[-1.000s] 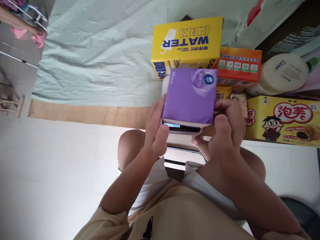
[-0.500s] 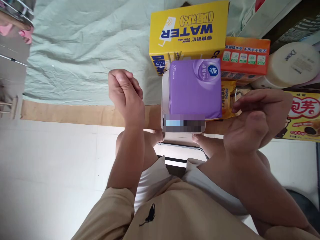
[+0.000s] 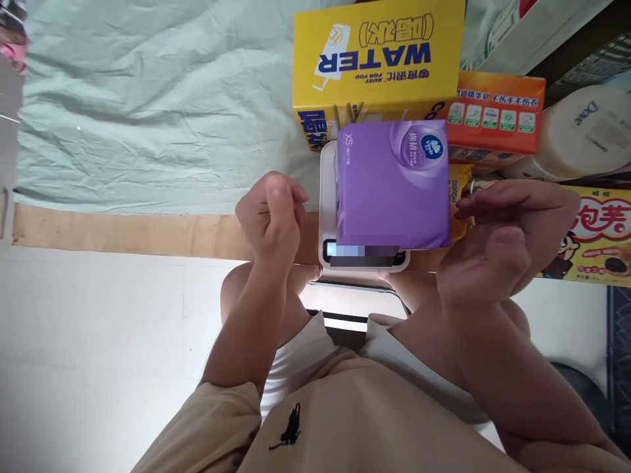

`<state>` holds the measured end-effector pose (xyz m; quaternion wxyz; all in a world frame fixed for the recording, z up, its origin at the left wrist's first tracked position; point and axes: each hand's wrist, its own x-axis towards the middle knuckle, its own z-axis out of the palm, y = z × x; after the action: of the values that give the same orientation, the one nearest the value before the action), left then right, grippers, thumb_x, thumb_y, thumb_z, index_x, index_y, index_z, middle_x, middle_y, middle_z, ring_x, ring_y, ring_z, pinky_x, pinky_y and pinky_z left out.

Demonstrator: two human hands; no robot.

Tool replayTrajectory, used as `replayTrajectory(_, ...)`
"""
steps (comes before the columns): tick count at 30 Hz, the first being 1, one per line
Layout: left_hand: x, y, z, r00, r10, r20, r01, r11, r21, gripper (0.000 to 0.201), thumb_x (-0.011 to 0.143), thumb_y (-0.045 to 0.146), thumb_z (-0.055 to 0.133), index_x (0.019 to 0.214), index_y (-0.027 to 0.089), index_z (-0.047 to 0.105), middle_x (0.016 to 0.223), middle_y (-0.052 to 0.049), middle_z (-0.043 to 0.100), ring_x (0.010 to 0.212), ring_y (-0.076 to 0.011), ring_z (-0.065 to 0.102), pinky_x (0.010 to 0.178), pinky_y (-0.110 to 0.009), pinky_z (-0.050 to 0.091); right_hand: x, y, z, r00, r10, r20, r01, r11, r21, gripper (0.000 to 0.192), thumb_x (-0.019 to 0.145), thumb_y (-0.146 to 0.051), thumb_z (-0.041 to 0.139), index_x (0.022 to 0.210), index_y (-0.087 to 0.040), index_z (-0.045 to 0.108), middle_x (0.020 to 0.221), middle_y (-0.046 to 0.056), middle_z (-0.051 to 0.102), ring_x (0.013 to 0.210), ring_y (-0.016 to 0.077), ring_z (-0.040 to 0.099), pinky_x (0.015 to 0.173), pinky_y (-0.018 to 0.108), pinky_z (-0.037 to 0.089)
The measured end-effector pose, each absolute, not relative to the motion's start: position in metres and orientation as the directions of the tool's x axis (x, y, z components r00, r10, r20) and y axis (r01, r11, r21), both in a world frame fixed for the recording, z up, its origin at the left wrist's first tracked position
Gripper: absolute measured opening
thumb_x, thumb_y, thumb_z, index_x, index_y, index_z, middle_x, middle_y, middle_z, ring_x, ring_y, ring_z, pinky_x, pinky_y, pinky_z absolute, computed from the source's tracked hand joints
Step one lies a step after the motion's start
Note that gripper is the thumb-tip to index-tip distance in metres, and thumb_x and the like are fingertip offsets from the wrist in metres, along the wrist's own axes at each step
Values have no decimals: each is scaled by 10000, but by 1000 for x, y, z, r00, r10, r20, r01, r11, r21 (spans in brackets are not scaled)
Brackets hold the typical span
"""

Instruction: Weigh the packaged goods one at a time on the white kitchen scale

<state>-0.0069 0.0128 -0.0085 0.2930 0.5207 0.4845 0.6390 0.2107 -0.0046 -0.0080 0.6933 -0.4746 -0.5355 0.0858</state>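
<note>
Atop the digital kitchen scale, the purple Vinda tissue pack is seemingly being weighed, a curled-closed left hand and half-open right hand flanking it, apparently empty, removal likely needing a two-sided grip.

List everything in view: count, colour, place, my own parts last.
Vinda pack: one, purple, on scale
scale: one, white, under pack
WATER box: one, yellow, behind scale
carton: one, orange, beside WATER box
Dove container: one, cream, beside carton
packet: one, yellow, right of pack
cartoon box: one, yellow, far right
cloth: one, pale green, over table
unclear object: one, pink, top left
cut-off items: several, white and dark, upper right
left hand: one, left of scale
right hand: one, right of pack
legs: two, lower centre
</note>
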Motion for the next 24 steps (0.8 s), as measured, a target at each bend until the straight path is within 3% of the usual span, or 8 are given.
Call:
replayTrajectory(4,-2,14,-8,-330,854,403,127,-383,915,279,1089,488,641,934,281,745,707,19,638,529,-122,505,514,-337,363,210,-10,-7,384,672,633,394,501,-771,270,887,-538,567,937,-284,645,875,17,535,748,175,564,680,373,459)
replayTrajectory(6,-2,14,-7,-330,844,423,126,-405,906,139,1029,336,723,897,296,738,842,-6,656,671,-155,573,586,-359,411,212,-14,-8,370,716,592,373,469,-800,280,895,-543,577,980,-283,633,929,25,545,818,188,593,719,384,479)
replayTrajectory(10,-1,9,-4,-296,869,397,118,-379,918,336,939,205,692,635,265,564,653,-14,517,605,-180,489,583,-392,349,218,-19,-14,331,776,537,374,415,-829,324,899,-548,576,1081,-287,640,1047,48,601,960,237,653,846,450,519)
replayTrajectory(13,2,5,-1,-291,893,343,114,-324,939,299,1022,339,565,732,290,613,590,-9,490,546,-202,458,567,-414,352,219,-19,-17,322,794,517,391,386,-836,359,919,-579,541,1120,-296,636,1097,57,623,1019,256,648,903,481,512)
replayTrajectory(17,6,3,-1,-239,907,346,136,-321,937,413,1042,638,517,848,326,705,811,-59,661,792,-265,645,735,-483,514,214,-21,-16,312,809,499,386,372,-844,381,931,-609,533,1128,-295,621,1099,60,615,1034,253,635,938,487,509)
replayTrajectory(21,12,0,-5,-146,924,352,136,-334,933,419,1039,695,514,997,330,715,1050,-61,692,1057,-284,682,934,-503,585,206,-26,-10,249,855,456,378,347,-858,429,963,-606,499,1243,-295,590,1193,73,622,1048,239,643,929,459,534)
replayTrajectory(24,17,-7,-11,-85,947,309,96,-301,949,446,1053,711,467,1134,326,676,1208,-59,683,1166,-278,687,1015,-492,609,201,-30,-3,155,892,424,445,320,-836,479,987,-596,465,1349,-297,562,1298,86,603,1111,246,631,1030,489,532)
